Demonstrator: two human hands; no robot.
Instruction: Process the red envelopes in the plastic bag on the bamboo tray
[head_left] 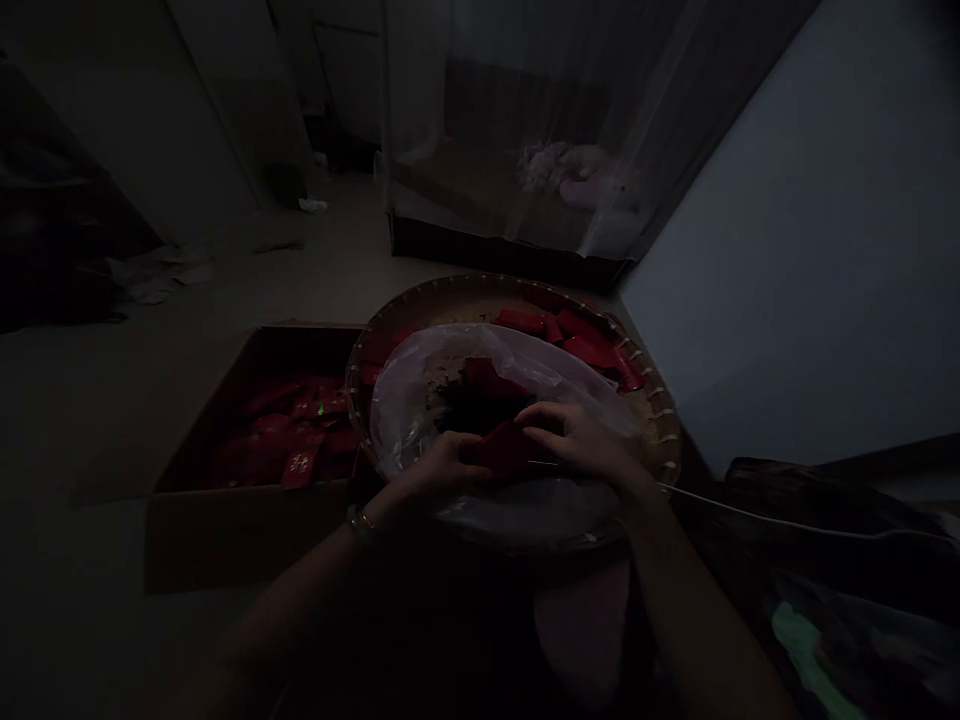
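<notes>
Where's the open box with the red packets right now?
In the head view, the open box stands at left, just beside the round woven tray and left of the left hand.

Glossy packets, shiny plastic sheet, woven basket, matt cardboard box

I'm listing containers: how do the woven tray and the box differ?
The woven tray is round; the box has straight edges. A pale plastic sheet lies in the tray; no such sheet shows in the box. Both contain red packets.
</notes>
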